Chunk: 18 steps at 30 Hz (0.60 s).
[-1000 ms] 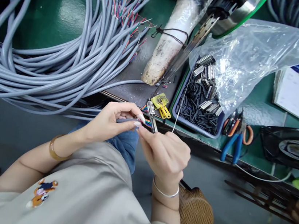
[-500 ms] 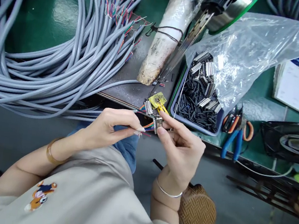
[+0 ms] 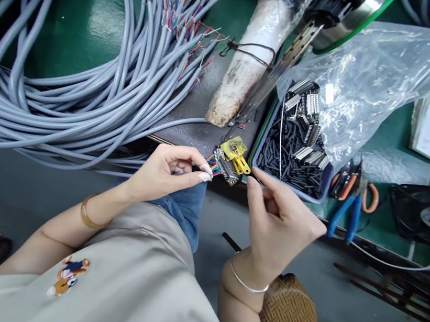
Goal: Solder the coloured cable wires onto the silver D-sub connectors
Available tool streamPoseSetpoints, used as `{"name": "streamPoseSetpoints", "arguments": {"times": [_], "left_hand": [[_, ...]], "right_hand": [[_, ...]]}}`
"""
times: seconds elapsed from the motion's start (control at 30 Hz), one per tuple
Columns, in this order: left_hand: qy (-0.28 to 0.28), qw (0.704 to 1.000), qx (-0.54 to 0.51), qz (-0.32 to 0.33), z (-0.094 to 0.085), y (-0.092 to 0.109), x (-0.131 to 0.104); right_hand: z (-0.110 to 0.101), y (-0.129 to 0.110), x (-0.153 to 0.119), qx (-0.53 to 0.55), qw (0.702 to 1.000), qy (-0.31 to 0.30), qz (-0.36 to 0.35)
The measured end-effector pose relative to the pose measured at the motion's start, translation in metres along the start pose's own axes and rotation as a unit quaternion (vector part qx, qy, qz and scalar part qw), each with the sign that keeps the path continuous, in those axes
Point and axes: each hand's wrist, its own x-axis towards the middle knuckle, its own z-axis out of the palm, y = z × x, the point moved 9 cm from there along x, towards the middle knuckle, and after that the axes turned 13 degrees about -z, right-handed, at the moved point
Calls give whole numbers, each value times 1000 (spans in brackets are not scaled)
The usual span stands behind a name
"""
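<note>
My left hand (image 3: 176, 169) is closed, thumb and forefinger pinching thin coloured wires (image 3: 216, 169) beside a silver multi-pin connector (image 3: 225, 166). The connector sits at the bench edge, its row of pins facing the wires. Just right of and above it, a yellow clip-like piece (image 3: 241, 162) rests by a scrap of yellow tape (image 3: 234, 145). My right hand (image 3: 281, 212) is apart from the connector, thumb and forefinger pressed together in a pinch. Something small and dark shows at its fingertips, too small to name.
A blue bin (image 3: 326, 183) holds short black tubes and loose connectors, partly under a clear plastic bag (image 3: 385, 72). Grey cables (image 3: 100, 98) with stripped ends lie left. A wrapped white tool holder (image 3: 247, 65) points at the work. Blue-handled pliers (image 3: 345, 212) lie right of the bin.
My right hand has let go of the connector and moved right, toward the bin's front edge. My left hand stays by the wires. The view has shifted slightly.
</note>
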Motion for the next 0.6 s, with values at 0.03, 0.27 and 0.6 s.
{"name": "streamPoseSetpoints", "arguments": {"times": [0.03, 0.27, 0.6], "left_hand": [[2, 1000, -2, 6, -1, -1, 0], [-1, 989, 40, 146, 5, 18, -12], [-2, 994, 80, 69, 12, 11, -7]], "right_hand": [[6, 1, 1, -29, 999, -24, -12], [33, 10, 8, -111, 993, -22, -33], [14, -41, 9, 149, 982, -78, -89]]}}
